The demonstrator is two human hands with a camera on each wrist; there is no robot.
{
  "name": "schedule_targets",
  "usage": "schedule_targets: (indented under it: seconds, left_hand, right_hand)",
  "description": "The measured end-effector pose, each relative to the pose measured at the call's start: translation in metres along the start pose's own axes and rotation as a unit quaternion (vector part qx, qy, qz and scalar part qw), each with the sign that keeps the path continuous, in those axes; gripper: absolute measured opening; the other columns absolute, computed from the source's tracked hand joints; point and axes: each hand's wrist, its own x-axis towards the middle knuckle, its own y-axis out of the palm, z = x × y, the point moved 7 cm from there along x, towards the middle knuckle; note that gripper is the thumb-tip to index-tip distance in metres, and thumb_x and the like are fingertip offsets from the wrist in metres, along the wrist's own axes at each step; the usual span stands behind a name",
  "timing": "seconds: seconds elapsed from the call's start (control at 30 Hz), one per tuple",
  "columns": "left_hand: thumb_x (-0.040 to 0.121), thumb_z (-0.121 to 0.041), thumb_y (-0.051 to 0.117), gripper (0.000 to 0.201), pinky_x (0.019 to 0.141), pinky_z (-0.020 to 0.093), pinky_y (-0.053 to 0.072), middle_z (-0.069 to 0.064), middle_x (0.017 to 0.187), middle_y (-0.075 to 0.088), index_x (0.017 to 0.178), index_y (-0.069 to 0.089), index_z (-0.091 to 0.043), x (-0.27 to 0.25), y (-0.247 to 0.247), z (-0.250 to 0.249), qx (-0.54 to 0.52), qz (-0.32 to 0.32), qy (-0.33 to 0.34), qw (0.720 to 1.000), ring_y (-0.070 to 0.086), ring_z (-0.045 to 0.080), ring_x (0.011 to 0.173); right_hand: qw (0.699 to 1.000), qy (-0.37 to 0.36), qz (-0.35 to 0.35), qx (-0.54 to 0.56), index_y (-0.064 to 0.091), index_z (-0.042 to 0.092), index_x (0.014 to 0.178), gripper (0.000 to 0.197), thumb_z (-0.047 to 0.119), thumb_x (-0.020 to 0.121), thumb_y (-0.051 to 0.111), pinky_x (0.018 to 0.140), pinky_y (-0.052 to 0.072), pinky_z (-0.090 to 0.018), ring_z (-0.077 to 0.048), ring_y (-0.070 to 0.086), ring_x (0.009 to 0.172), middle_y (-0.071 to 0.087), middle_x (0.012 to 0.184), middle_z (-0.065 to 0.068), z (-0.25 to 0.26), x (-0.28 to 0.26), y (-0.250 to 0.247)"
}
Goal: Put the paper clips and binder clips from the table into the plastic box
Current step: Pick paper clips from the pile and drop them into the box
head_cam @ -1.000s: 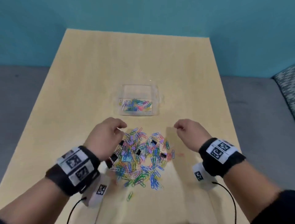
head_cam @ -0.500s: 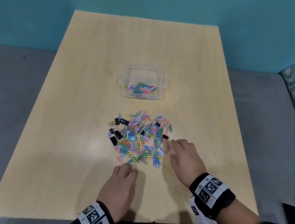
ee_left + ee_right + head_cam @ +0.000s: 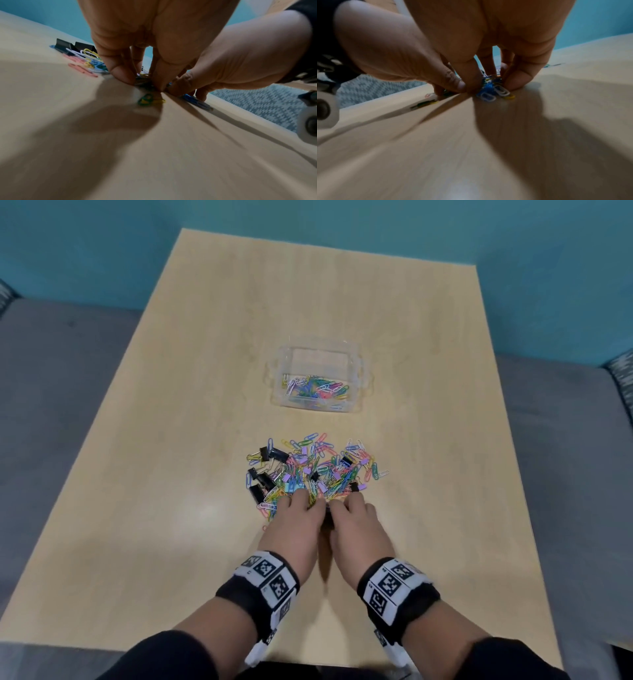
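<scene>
The main risk now is that many clips slip out between the two hands when they lift, because the clips are small, smooth and loose, and the hands meet only at the near edge of the pile [image 3: 313,472]. The left hand [image 3: 294,529] and the right hand [image 3: 358,530] stand side by side, touching, with the fingers bent down to the table [image 3: 205,392]; the left fingertips [image 3: 122,73] and the right fingertips [image 3: 515,81] are close together and pinch small bunches of paper clips against the wood. A second risk, I think, is that the heavier binder clips [image 3: 265,479] on the left side of the pile are left behind or pushed further away. The paper clips are thin wire loops in many colours, and the binder clips are black with wire handles. The pile lies in the middle of the table, and the clear plastic box [image 3: 356,405] stands apart behind it, already holding some paper clips.
</scene>
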Motion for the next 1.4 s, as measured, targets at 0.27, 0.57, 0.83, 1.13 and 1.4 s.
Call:
schedule_targets:
  seconds: [0.27, 0.57, 0.83, 1.13, 1.4]
  left_hand:
    - [0.064, 0.0, 0.072, 0.033, 0.051, 0.03, 0.028, 0.001, 0.08, 0.039, 0.071, 0.046, -0.019, 0.009, 0.002, 0.013, 0.015, 0.001, 0.047, 0.999, 0.034, 0.018, 0.065]
    - [0.07, -0.002, 0.07, 0.025, 0.045, 0.028, 0.036, -0.006, 0.075, 0.041, 0.07, 0.051, -0.018, 0.013, -0.007, 0.024, -0.04, 0.018, 0.011, 0.999, 0.041, 0.016, 0.051]
    - [0.091, -0.022, 0.052, 0.011, 0.068, 0.027, 0.036, -0.005, 0.088, 0.054, 0.089, 0.061, -0.017, 0.021, -0.023, 0.033, -0.123, 0.046, -0.031, 0.991, 0.051, 0.015, 0.082]
    - [0.085, -0.023, 0.058, 0.013, 0.061, 0.024, 0.042, -0.01, 0.074, 0.054, 0.074, 0.055, -0.027, 0.025, -0.033, 0.038, -0.195, 0.076, -0.04, 0.977, 0.052, 0.004, 0.064]
    - [0.082, -0.014, 0.067, 0.014, 0.046, 0.025, 0.047, -0.002, 0.048, 0.057, 0.069, 0.06, -0.018, 0.075, -0.091, 0.042, -0.355, 0.064, -0.075, 0.93, 0.06, 0.019, 0.043]
  right_hand:
    - [0.997, -0.04, 0.041, -0.048, 0.048, 0.013, 0.109, 0.032, 0.001, 0.081, 0.056, 0.066, 0.027, -0.033, -0.033, 0.051, 0.093, 0.046, 0.113, -0.01, -0.007, 0.005, -0.006]
    - [0.997, 0.032, 0.064, 0.02, 0.038, 0.018, 0.085, 0.012, 0.008, 0.088, 0.044, 0.056, 0.027, -0.034, -0.026, 0.043, 0.07, 0.043, 0.086, -0.001, -0.023, 0.017, -0.016]
    - [0.995, -0.011, 0.096, 0.0, 0.042, 0.017, 0.099, 0.013, 0.012, 0.088, 0.047, 0.055, 0.026, -0.031, -0.024, 0.043, 0.069, 0.043, 0.093, 0.001, -0.025, 0.021, -0.021]
    - [0.984, -0.053, 0.161, -0.058, 0.041, 0.015, 0.097, 0.023, -0.001, 0.08, 0.044, 0.053, 0.025, -0.032, -0.026, 0.036, 0.068, 0.048, 0.101, -0.009, -0.012, 0.027, -0.013]
    - [0.957, 0.07, 0.119, 0.255, 0.051, 0.014, 0.071, 0.008, 0.007, 0.071, 0.051, 0.047, 0.045, -0.03, -0.019, 0.06, 0.05, 0.062, 0.06, -0.004, -0.033, 0.064, -0.063]
